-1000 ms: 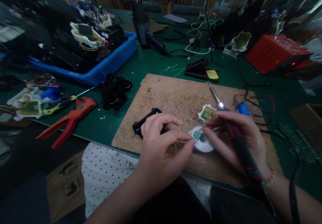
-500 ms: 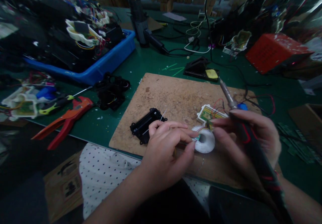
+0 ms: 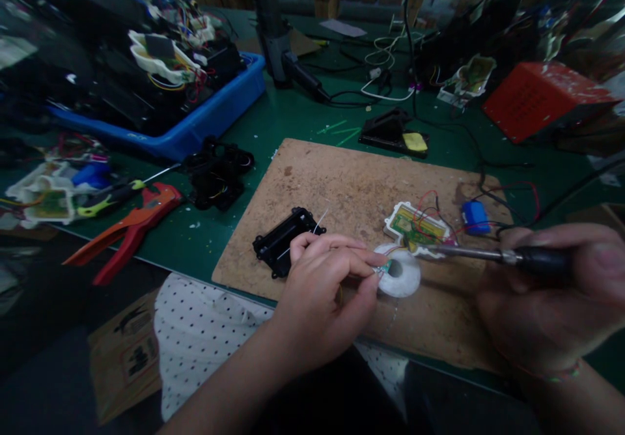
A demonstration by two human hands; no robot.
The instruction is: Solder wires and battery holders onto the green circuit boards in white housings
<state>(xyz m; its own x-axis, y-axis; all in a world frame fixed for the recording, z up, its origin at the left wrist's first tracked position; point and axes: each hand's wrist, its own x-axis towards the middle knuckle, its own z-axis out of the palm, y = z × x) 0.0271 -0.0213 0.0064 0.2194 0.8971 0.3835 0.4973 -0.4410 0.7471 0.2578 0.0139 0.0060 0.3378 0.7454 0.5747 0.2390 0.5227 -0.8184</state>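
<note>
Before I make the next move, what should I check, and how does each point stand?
1. Soldering iron held in right hand: ok.
2. Left hand at the small green circuit board: ok.
3. Circuit board at the white ring: ok.
4. Iron tip clear of the white case: cannot tell; they overlap in view.
5. Iron hot: cannot tell.

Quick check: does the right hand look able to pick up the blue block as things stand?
Probably not yet: the right hand is near the blue block, apparently unobstructed, but its grip is taken up by the soldering iron.
</note>
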